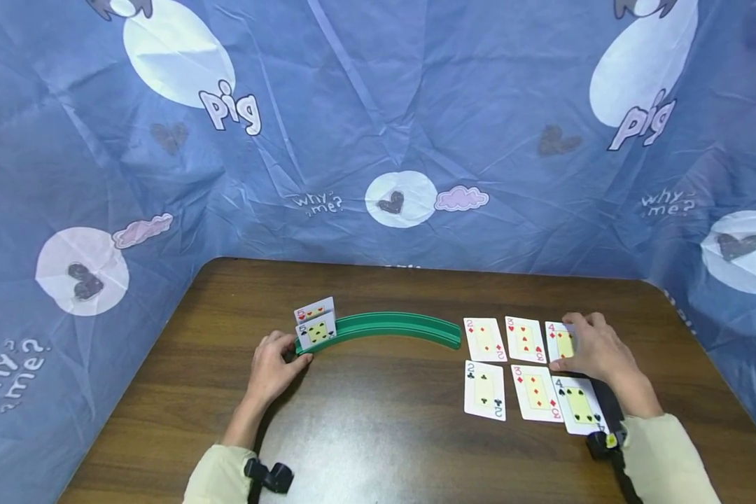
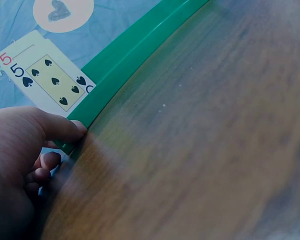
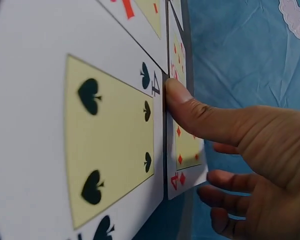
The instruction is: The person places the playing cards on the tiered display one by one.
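My left hand pinches the left end of a curved green card holder between thumb and fingers. Upright in that end stand two playing cards, a five of spades in front of a red five. At the table's right, my right hand holds the four of diamonds by its edges. Its thumb touches the near edge, while the other fingers curl at the far side. That card appears to lie flat. The four of spades lies face up just nearer.
Left of the right hand, face up in two rows, lie the two of diamonds, a red three, the two of clubs and the three of diamonds. Blue printed cloth hangs behind the brown wooden table.
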`<move>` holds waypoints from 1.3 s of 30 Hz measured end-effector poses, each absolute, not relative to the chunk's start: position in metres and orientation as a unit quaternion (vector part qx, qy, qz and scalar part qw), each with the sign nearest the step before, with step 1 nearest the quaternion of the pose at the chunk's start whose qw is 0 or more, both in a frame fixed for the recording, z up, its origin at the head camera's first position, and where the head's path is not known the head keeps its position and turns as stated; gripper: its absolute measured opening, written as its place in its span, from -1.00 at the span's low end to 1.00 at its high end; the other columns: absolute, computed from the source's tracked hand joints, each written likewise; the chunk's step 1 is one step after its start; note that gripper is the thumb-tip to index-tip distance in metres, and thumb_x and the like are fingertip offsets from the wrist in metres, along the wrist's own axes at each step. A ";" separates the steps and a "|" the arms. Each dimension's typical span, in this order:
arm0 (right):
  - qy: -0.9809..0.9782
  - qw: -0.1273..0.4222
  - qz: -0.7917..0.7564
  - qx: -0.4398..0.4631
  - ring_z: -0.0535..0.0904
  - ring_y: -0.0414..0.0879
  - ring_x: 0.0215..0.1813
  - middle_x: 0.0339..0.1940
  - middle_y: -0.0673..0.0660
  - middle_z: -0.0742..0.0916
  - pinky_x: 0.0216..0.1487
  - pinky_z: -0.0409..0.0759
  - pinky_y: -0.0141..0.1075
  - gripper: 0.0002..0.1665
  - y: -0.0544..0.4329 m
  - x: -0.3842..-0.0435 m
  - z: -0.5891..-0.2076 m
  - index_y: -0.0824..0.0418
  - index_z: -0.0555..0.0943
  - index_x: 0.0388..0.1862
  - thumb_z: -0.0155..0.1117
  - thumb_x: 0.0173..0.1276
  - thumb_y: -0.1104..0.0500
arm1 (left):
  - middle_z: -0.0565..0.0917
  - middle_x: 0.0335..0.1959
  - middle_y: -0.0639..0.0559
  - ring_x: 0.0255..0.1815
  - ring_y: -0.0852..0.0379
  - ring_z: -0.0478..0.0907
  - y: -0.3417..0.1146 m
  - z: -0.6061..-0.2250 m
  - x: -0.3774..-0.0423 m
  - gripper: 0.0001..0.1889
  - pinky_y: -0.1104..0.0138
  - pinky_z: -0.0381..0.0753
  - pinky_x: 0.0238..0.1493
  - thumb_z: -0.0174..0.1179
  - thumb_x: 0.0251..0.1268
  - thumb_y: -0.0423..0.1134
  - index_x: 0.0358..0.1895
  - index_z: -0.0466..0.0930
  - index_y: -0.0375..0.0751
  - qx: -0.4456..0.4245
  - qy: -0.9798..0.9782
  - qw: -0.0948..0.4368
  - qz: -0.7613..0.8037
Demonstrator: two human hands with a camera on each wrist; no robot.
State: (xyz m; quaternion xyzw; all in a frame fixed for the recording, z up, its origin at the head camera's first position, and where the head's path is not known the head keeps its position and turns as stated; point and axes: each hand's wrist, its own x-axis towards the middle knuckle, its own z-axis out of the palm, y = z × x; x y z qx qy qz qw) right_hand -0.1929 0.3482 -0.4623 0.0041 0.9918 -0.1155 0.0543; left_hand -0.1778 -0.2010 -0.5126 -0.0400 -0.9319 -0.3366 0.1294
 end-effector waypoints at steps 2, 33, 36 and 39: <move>0.993 0.039 -0.112 0.008 0.43 0.48 0.06 0.18 0.61 0.35 -0.16 0.53 0.25 0.28 0.346 -0.192 -0.461 0.36 0.24 0.41 0.71 -0.19 -0.13 | 0.61 -0.38 -0.11 -0.30 0.02 0.44 -0.201 -0.512 -0.177 -0.73 0.17 0.34 -0.15 0.48 -0.04 -0.32 -0.23 0.72 -0.34 -0.040 -0.931 0.132 -0.338; 0.978 -0.081 -0.192 -0.012 0.56 0.27 -0.14 -0.04 0.49 0.64 -0.25 0.45 0.12 -0.57 0.364 -0.166 -0.455 0.31 0.40 0.21 0.21 0.40 0.31 | 0.61 -0.38 -0.11 -0.30 0.02 0.43 -0.201 -0.510 -0.178 -0.71 0.16 0.34 -0.14 0.47 -0.03 -0.30 -0.19 0.72 -0.35 -0.038 -0.933 0.126 -0.335; 0.974 -0.103 -0.198 -0.028 0.56 0.22 -0.20 -0.13 0.45 0.68 -0.27 0.44 0.04 -0.62 0.368 -0.163 -0.453 0.32 0.45 0.17 0.20 0.40 0.34 | 0.61 -0.37 -0.12 -0.29 0.02 0.44 -0.200 -0.510 -0.178 -0.70 0.17 0.34 -0.14 0.48 -0.03 -0.30 -0.19 0.73 -0.35 -0.039 -0.932 0.127 -0.336; 0.972 -0.117 -0.201 -0.035 0.56 0.16 -0.26 -0.20 0.41 0.70 -0.30 0.40 -0.06 -0.67 0.370 -0.162 -0.449 0.33 0.50 0.12 0.21 0.39 0.37 | 0.62 -0.38 -0.12 -0.29 0.02 0.44 -0.201 -0.509 -0.177 -0.70 0.18 0.35 -0.15 0.48 -0.04 -0.31 -0.20 0.73 -0.35 -0.040 -0.932 0.129 -0.336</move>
